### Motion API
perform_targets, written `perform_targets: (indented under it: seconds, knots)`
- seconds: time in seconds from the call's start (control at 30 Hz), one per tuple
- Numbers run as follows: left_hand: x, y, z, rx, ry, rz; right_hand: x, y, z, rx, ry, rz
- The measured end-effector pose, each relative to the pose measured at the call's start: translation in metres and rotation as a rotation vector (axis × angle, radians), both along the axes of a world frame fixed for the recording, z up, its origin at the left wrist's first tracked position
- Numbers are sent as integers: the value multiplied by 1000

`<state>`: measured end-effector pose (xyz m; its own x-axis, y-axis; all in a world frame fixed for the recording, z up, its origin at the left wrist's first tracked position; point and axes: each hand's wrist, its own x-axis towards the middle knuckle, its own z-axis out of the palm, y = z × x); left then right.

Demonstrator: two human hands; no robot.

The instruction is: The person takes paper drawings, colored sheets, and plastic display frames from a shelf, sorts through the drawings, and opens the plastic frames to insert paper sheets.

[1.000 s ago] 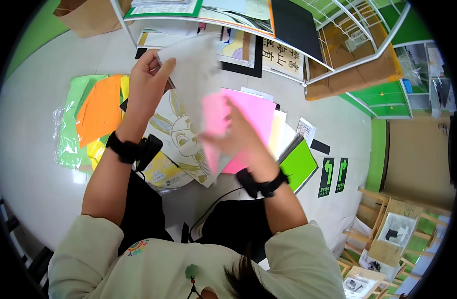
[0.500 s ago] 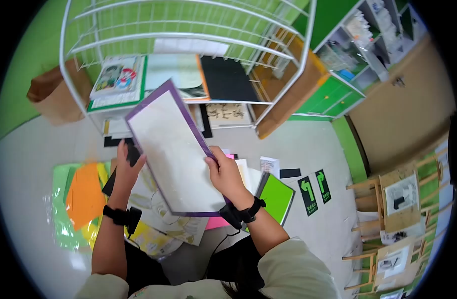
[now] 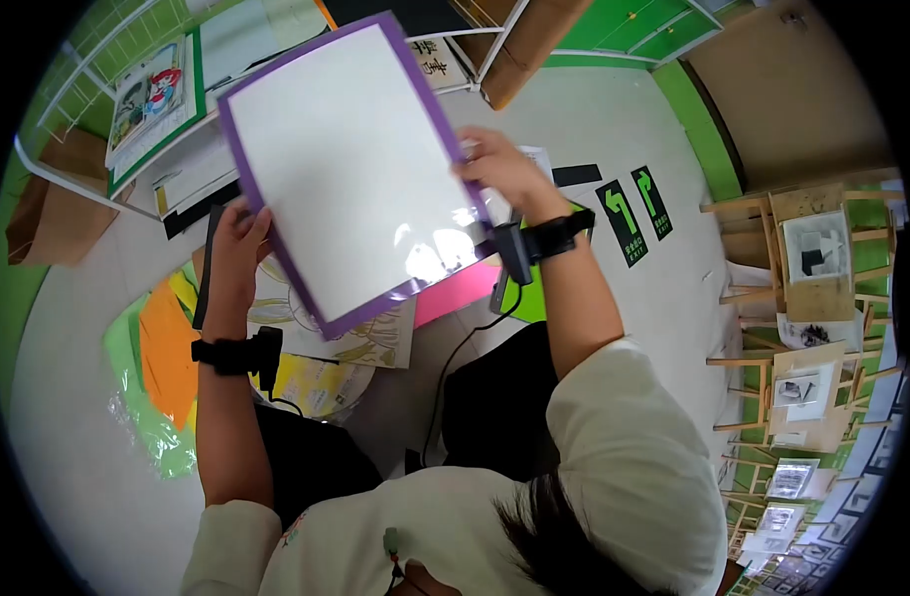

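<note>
A glossy white display sheet with a purple border (image 3: pixel 348 164) is raised and tilted in front of me. My right hand (image 3: pixel 509 171) grips its right edge, fingers curled over the border. At the opposite edge, my left hand (image 3: pixel 238 253) is closed with its thumb against the purple border; its other fingers are partly hidden. A narrow black strip (image 3: pixel 209 263) runs along the outer side of my left hand, and whether it is held there I cannot tell. Beneath the sheet, a pink sheet (image 3: pixel 457 298) and a line drawing (image 3: pixel 385 338) lie on the floor.
A white wire rack (image 3: pixel 72 204) holds artwork, including a green-bordered picture (image 3: pixel 162 99). A paper bag (image 3: pixel 53 214) stands at left. Orange paper (image 3: pixel 167 348) lies on the floor, with green exit signs (image 3: pixel 622 221) at right. Easels (image 3: pixel 807 248) stand farther right.
The bordered sheet has turned to face me more fully and sits higher in view. My left hand has come against its left edge. The view has shifted down and right.
</note>
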<state>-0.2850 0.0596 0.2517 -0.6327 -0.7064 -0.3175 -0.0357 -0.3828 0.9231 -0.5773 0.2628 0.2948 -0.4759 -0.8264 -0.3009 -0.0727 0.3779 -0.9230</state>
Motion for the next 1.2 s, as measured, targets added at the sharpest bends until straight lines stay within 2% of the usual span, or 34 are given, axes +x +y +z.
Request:
perform_targets:
  seconds: [0.03,0.07,0.1,0.2,0.23,0.3,0.33,0.4,0.47,0.53,0.67,0.77,0.87,0.9,1.0,1.1,1.2]
  knots:
    - [-4,3,6,-17,-6,-33,-11,9,8,13,58,-104]
    - [-4,9,9,-26,-20,-68,-48,24,-14,-46,96,-121]
    - [-1,13,10,-33,-36,-100,-61,41,-4,24,76,-245]
    - [9,6,2,-122,-131,-190,-98,116,-9,-69,124,-473]
    - [12,3,-2,-140,-150,-208,-117,150,-30,-46,153,-595]
    - [19,-1,-7,-151,-197,-230,-117,204,-54,-82,43,-773]
    - [22,-1,-9,-155,-219,-246,-138,259,-96,-30,26,-721]
    - [28,-1,-12,-191,-286,-263,-122,318,-146,-68,-122,-810]
    - [33,-5,-17,-217,-340,-290,-93,355,-179,73,-150,-1016]
    - [33,-5,-21,-216,-330,-285,-86,400,-229,194,-181,-1089]
    - [29,0,-20,-234,-343,-303,-71,413,-278,229,-219,-1187]
    - [30,3,-27,-242,-346,-316,-69,401,-291,480,-80,-1112]
    - [27,12,-26,-248,-358,-324,-79,390,-314,624,54,-1158]
    - [25,14,-23,-253,-365,-325,-92,404,-340,633,81,-1154]
    - [23,18,-22,-262,-391,-312,-102,400,-349,776,252,-1118]
    - [20,21,-20,-255,-395,-328,-108,402,-360,781,185,-1141]
    - [17,26,-20,-254,-387,-325,-111,408,-383,843,392,-1097]
